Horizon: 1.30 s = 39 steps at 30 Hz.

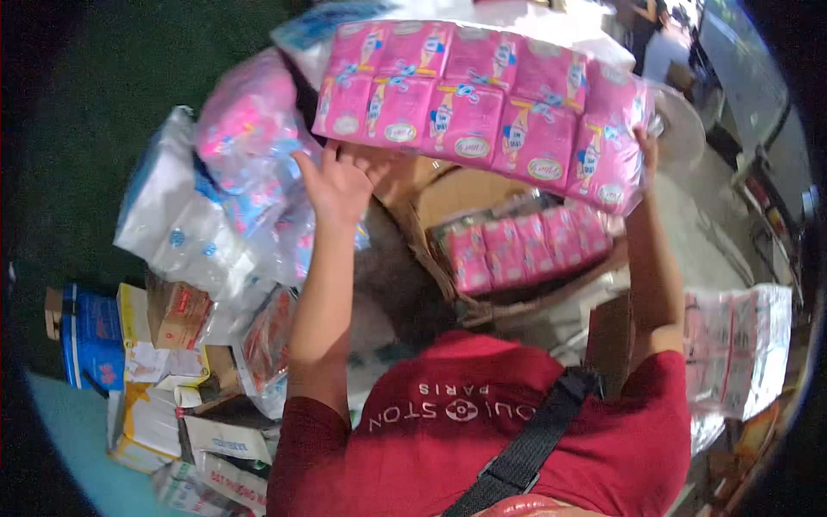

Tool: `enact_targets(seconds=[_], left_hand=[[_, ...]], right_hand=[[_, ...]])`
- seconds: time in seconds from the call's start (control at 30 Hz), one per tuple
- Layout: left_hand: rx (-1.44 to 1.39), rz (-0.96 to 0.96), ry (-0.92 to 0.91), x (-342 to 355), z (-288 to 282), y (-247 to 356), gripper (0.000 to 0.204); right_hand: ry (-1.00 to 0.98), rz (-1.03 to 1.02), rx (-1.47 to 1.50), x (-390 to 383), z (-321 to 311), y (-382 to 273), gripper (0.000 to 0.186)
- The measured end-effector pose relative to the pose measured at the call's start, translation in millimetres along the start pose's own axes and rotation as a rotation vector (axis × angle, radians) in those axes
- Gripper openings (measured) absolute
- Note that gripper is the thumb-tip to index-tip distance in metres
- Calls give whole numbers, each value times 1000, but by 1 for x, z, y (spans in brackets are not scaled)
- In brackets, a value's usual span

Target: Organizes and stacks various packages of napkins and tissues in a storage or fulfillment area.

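Note:
A long wrapped bundle of pink packs (469, 116), two rows deep, is held up across the upper middle of the view. My right hand (643, 159) grips its right end. My left hand (343, 183) is open, fingers spread, at the bundle's lower left edge; whether the fingertips bear on it is unclear. Below, a cardboard box (448, 189) holds a similar bundle of pink packs (525, 246). Just left of my left hand lies a clear plastic bag of pink and blue items (250, 129).
White plastic-wrapped packs (164, 211) lie at left, with small cartons (177, 319) and a blue package (86, 336) below them. Silvery wrapped packs (736, 349) sit at right. Another person (665, 47) is in the background at upper right, near a bright surface (568, 34).

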<state>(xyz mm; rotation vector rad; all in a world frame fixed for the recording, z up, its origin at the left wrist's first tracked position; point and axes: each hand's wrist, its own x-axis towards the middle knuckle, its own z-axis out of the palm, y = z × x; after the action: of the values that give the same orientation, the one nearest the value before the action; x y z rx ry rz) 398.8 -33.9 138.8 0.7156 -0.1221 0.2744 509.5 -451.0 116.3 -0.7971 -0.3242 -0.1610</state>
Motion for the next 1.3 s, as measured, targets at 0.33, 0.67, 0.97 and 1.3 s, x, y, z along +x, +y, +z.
enact_targets(seconds=[0.33,0.67,0.97,1.3], left_hand=[[427,-469,9,-33,-37,-90,63],[1155,-939,-104,-67,-23,-130,57],[1937,-409,-605,-60,-25,-175,85],[2194,-546,-886,-84,-16,-260,91]], right_hand=[[-9,382,-236,30,-212,-42,30],[-52,885,-642,38,-223,11,49],[-562,260,-1671,15,-165,43,59],[-943,678,-2052,-79,-140,104,88]])
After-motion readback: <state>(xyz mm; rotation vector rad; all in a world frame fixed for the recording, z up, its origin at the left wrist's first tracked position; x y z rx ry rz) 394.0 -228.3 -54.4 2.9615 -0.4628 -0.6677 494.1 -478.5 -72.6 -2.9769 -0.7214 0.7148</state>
